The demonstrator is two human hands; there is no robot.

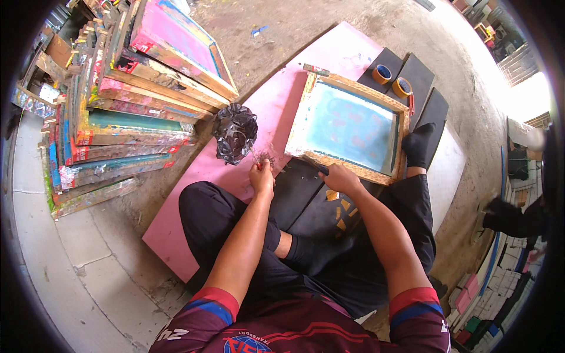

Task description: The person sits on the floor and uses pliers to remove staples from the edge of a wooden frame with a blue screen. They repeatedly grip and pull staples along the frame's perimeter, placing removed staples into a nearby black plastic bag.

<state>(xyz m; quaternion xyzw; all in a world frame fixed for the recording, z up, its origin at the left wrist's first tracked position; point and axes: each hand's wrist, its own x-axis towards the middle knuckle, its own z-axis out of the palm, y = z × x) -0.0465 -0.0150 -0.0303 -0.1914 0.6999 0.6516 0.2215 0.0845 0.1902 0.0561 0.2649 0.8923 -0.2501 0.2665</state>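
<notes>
A wooden screen-printing frame [300, 126] with blue mesh lies before me. My right hand [342, 178] is closed around a black-handled tool [318, 166] at the frame's near edge; its working end is hard to make out. To the left, my left hand [263, 177] grips a thin tool [258, 160] with a red handle and a narrow metal shaft. Its tip points toward a crumpled black plastic bag [235, 132]. Dark, thin scraps [276, 159] lie beside that hand. Several small tan pieces [342, 213] rest on the black boards below my right hand.
Stacked, paint-stained screen frames [118, 129] stand at the left. Two tape rolls [381, 73] and a red slim tool [412, 105] sit beyond the frame on black boards [432, 109]. My socked foot [419, 146] is at the frame's right. A pink board [200, 217] lies underneath.
</notes>
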